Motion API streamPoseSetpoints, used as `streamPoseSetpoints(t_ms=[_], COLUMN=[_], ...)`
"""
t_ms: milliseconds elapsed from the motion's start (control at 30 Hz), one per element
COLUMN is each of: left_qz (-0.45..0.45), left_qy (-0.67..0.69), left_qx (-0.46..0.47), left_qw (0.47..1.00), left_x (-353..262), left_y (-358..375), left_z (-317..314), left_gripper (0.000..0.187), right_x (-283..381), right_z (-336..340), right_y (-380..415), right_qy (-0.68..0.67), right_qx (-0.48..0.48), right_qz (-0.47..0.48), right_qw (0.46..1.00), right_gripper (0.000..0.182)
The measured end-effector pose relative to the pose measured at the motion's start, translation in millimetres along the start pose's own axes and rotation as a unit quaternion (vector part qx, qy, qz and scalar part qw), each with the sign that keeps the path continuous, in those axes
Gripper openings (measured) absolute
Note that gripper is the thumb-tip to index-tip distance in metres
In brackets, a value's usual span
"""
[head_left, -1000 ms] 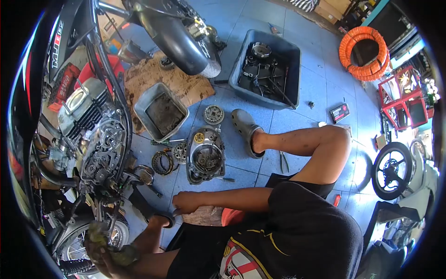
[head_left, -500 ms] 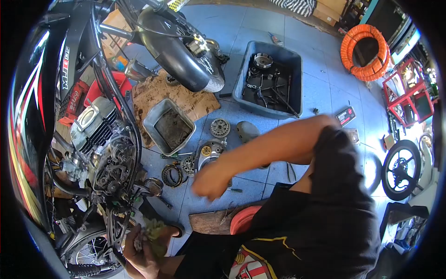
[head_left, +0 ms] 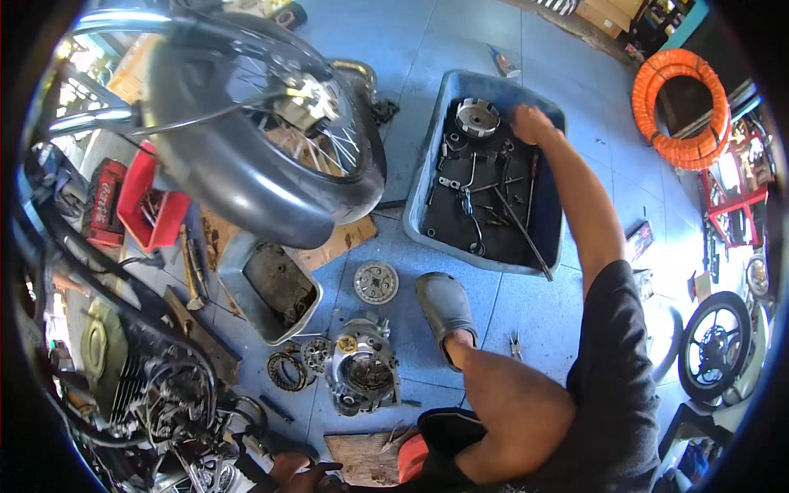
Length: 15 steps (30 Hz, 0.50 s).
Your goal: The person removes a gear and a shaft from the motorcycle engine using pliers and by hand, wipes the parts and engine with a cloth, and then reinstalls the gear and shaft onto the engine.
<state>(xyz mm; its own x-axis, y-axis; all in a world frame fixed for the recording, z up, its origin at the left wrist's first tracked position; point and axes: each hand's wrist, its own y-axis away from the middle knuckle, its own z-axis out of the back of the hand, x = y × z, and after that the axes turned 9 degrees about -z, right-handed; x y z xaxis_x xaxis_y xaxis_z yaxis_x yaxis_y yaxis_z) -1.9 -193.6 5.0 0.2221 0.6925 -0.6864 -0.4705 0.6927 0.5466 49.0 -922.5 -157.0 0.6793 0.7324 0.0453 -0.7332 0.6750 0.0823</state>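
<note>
My right hand [head_left: 532,125] reaches into the far right corner of the grey plastic tub [head_left: 427,164], beside a round clutch basket [head_left: 477,117]. Its fingers are small and blurred, so I cannot tell whether they hold anything. Under it and nearer to me, small metal parts and a long rod [head_left: 524,234] lie on the tub's dark floor. My left hand [head_left: 319,478] is low at the bottom edge, in shadow and partly cut off, near a wooden board [head_left: 359,456].
An engine case [head_left: 362,370], a clutch plate [head_left: 376,283], a ring-shaped part [head_left: 287,372] and a smaller grey basin [head_left: 238,255] are on the blue tiles. A motorcycle front wheel [head_left: 353,156] juts in at left. Pliers [head_left: 515,347] lie beside my clog [head_left: 444,302].
My right hand has gone from above the engine case out to the tub. The view has turned forward and right. The yellowish rag in my left hand no longer shows.
</note>
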Motion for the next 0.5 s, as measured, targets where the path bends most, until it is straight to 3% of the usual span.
streamPoseSetpoints(t_ms=[33, 167, 233, 500], left_qz=[0.011, 0.051, 0.054, 0.062], left_qy=[0.007, 0.033, 0.044, 0.095], left_qx=[0.015, 0.075, 0.077, 0.068], left_qw=[1.000, 0.995, 0.995, 0.991], left_x=[0, -4, -7, -6], left_y=[-12, -33, -44, -75], left_z=[-3, -11, -14, -41], left_gripper=[0.028, 0.026, 0.025, 0.021], right_x=[1, 31, 39, 30], right_z=[-28, -71, -74, -97], right_y=[-6, -22, -40, -99], right_qy=[-0.003, 0.021, 0.013, 0.074], right_qx=[0.022, 0.099, 0.033, 0.103], right_qz=[0.035, -0.002, -0.061, -0.086], right_qw=[0.999, 0.995, 0.998, 0.988], right_gripper=[0.033, 0.035, 0.035, 0.042])
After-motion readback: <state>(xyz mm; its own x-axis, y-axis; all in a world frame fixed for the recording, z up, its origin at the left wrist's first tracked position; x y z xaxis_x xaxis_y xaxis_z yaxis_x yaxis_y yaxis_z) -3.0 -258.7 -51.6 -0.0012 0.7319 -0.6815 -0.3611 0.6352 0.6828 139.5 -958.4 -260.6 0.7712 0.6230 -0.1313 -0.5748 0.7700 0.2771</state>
